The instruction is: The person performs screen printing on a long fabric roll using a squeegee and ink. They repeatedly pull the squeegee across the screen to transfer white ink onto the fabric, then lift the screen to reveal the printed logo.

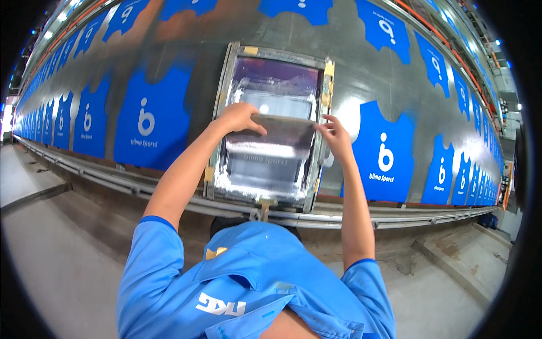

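A screen printing frame [224,79], metal with tape patches and white ink smears, lies on the long table. Across its middle is a dark, flat squeegee [288,129], gripped near its left end by my left hand [240,117], fingers curled over it. My right hand [334,131] holds the right end with bent fingertips. The mesh shows a pale printed area below the bar and a purple band at the top.
Blue cut fabric pieces [149,90] with white prints line the long, dark printing table [209,25] in rows on both sides and at the back. A metal rail [361,220] runs along the near edge, above a concrete floor [68,243].
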